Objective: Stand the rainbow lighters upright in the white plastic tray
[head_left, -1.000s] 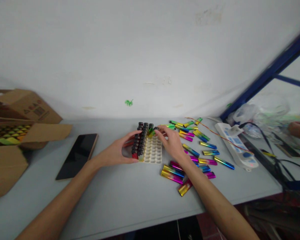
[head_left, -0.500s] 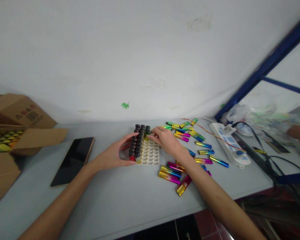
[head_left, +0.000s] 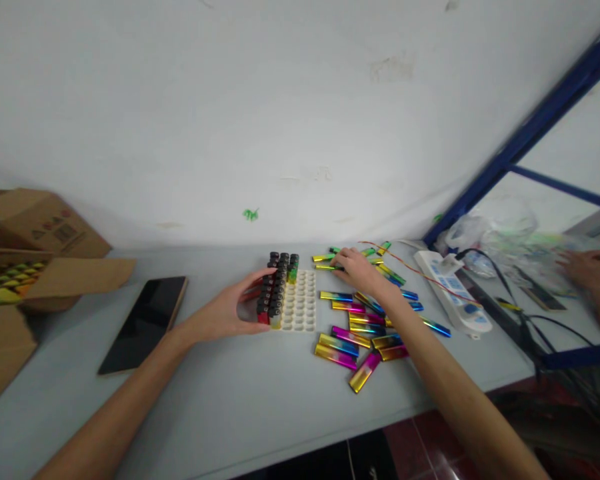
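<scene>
A white tray with round holes lies on the table, and rows of black-topped lighters stand upright in its left part. At the back of the third row are a few with green and yellow bodies. My left hand is curved around the left side of the rows, thumb at the near end and fingers at the far side. To the right of the tray, my right hand has its fingertips down on a shiny yellow-green lighter sleeve. More two-tone metallic sleeves lie scattered around my right forearm.
A dark phone and an open cardboard box with yellow-green things in it are on the left. A white power strip with cables lies on the right. Beyond a blue frame are plastic bags and another person's hands.
My right hand has left the lighter row in the tray and moved right to the loose sleeves. A green-yellow lighter now shows in the third row. My left hand stays in place.
</scene>
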Demonstrator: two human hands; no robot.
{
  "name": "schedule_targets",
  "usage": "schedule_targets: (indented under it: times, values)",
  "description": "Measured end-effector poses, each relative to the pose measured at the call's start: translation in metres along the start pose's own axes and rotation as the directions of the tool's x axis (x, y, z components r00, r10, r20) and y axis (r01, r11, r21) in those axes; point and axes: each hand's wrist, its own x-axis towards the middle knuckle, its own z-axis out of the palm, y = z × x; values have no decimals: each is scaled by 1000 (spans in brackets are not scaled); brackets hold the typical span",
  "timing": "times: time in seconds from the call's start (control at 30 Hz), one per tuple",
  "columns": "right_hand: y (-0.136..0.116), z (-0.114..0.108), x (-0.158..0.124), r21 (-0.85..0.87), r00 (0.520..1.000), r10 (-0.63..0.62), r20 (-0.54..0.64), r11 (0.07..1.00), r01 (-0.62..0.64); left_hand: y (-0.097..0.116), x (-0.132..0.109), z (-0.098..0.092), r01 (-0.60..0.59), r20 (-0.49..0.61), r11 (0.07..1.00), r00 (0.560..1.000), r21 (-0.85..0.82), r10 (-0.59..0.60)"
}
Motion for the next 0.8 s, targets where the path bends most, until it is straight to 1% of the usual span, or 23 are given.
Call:
schedule_targets:
  times: [0.03,0.1,0.17,0.23,0.33,0.4,0.43,0.47,0.53,0.6,0.63,0.7,0.8]
  values:
    - [-1,0,-3,47,1000,-2,-17,999,3,0,0,0,-1,0,1000,1000,-2,1]
    - [-3,-4,-8,194,997,16,-72,981,-2,-1,0,0,1,-1,1000,1000,-4,-1]
    - [-6,-10,-13,364,986,84,-146,931,-25,-1,0,0,6,-1,1000,1000,-5,-6]
    - [-15,-17,-14,533,961,184,-206,845,-47,0,0,0,8,-1,1000,1000,-6,-8]
    - [-35,-25,-9,742,920,313,-235,670,-38,2,0,1,9,-2,1000,1000,-20,-9]
    - [-52,-27,-3,829,900,369,-233,559,-15,3,0,1,8,-4,1000,1000,-30,-8]
    - [-61,-26,0,867,898,384,-215,498,-5,3,0,1,5,-8,1000,1000,-31,-6]
    - [-69,-26,3,905,904,386,-185,426,4,3,0,1,3,-14,1000,1000,-28,-4]
    - [-83,-23,5,960,936,337,-104,279,6,2,-1,1,6,-22,1000,1000,-14,-6]
    - [-93,-18,4,983,962,269,-40,182,-10,0,-1,1,9,-21,1000,1000,-4,-10]
    - [-96,-16,2,987,971,239,-19,157,-19,0,-1,1,10,-19,1000,1000,-3,-10]
    - [-101,-13,0,989,978,207,2,147,-33,0,-1,1,5,-18,1000,1000,-3,-5]
    - [-106,-12,-3,979,983,185,19,195,-55,2,-1,2,0,-12,1000,1000,-1,0]
